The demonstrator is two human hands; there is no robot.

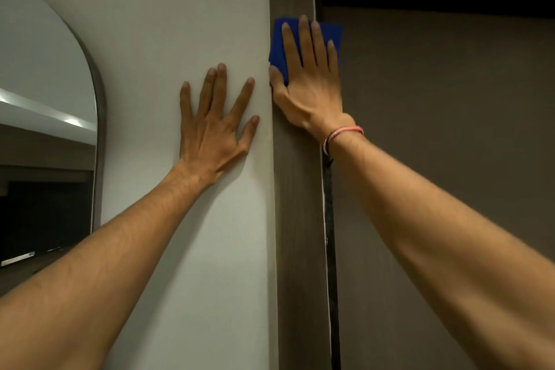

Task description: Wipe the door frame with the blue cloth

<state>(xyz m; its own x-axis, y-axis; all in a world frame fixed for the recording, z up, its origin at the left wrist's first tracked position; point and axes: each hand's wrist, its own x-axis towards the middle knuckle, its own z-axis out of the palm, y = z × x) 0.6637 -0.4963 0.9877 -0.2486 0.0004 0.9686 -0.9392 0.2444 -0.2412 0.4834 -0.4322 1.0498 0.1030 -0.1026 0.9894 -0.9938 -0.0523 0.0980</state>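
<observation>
Right hand flat on folded blue cloth, fingers spread, pressing cloth onto dark brown wooden door frame; cloth high up on frame, right edge hanging over onto brown door; thumb at frame's left edge; pink thread band on right wrist

Left hand flat on white wall, fingers spread, holding nothing, just beside frame

Arched mirror far left

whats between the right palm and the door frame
In the head view, the blue cloth lies flat between the right hand and the brown door frame; fingers spread over it.
</observation>
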